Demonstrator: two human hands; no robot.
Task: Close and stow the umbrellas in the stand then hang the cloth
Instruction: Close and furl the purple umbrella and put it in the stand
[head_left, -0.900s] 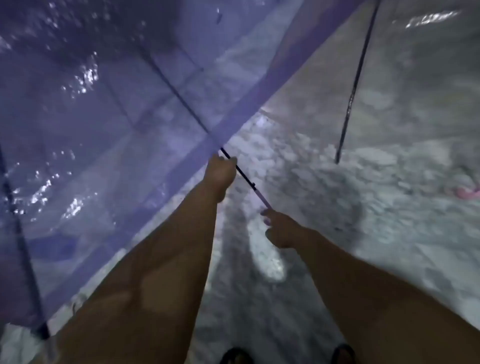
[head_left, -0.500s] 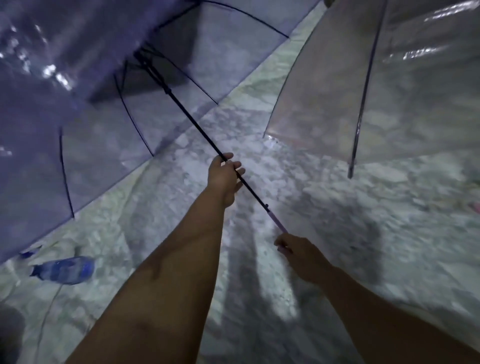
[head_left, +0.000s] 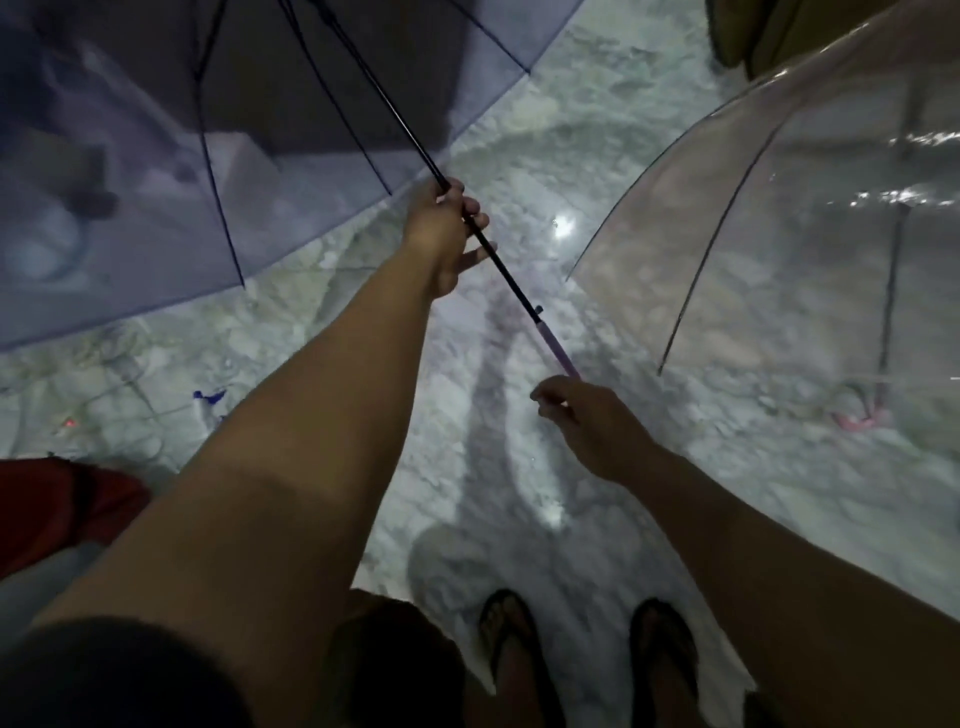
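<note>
Both arms reach forward over a pale marbled floor (head_left: 519, 130). The left hand (head_left: 441, 234) is curled round the thin black shaft (head_left: 511, 280) of the purple umbrella (head_left: 130, 182), thumb and forefinger closed on it while the lower fingers stick out loosely below. The right hand (head_left: 587, 421) sits lower and nearer the body, fingertips bunched together at the very end of the pinkish-lilac handle (head_left: 556, 351); it seems to pinch that end, though the contact itself is blurred. Between the two hands the shaft runs in a straight slant, with a small black catch where black rod meets pale handle.

The purple umbrella is open: its canopy spreads up and away to the left of the left hand, dark ribs fanning out from the shaft beyond the knuckles. A second, clear umbrella (head_left: 805, 234) (also open) stands to the right of the right hand, well apart from it, its rim close to the floor and its pink handle tip (head_left: 857, 418) resting on the floor.

Below the right hand, two feet in dark sandals (head_left: 511, 654) stand on the floor. A red cloth (head_left: 67, 509) lies off beyond the left forearm. A small blue scrap (head_left: 210, 397) lies on the floor just above it.
</note>
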